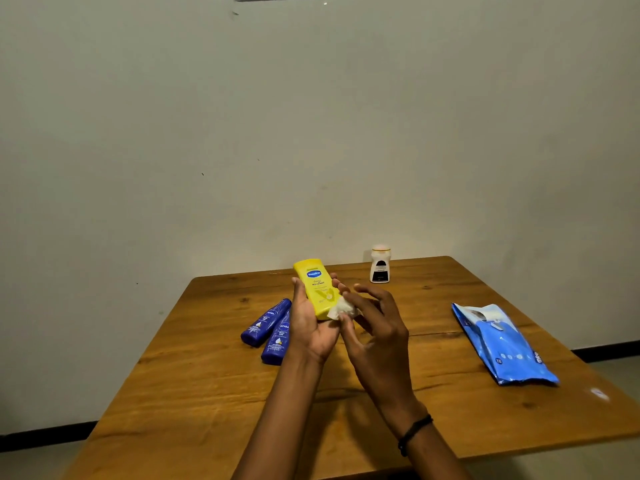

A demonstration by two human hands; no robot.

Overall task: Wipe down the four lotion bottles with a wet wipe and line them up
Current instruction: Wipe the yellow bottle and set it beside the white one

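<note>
Two dark-blue plastic lotion bottles (269, 330) lie on the wooden table (433, 393). The left hand (311, 327) grips a yellow plastic lotion bottle (316, 287); the right hand (375, 327) pinches a crumpled white wet wipe (342, 309) against it. Wiping seems underway; next probably standing it beside the white bottle (380, 264).

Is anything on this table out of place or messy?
Nothing looks spilled or broken. The two blue bottles lie flat and slanted, while the white bottle stands alone at the far edge, so there is no line yet. A small pale speck sits near the table at its right edge.
</note>
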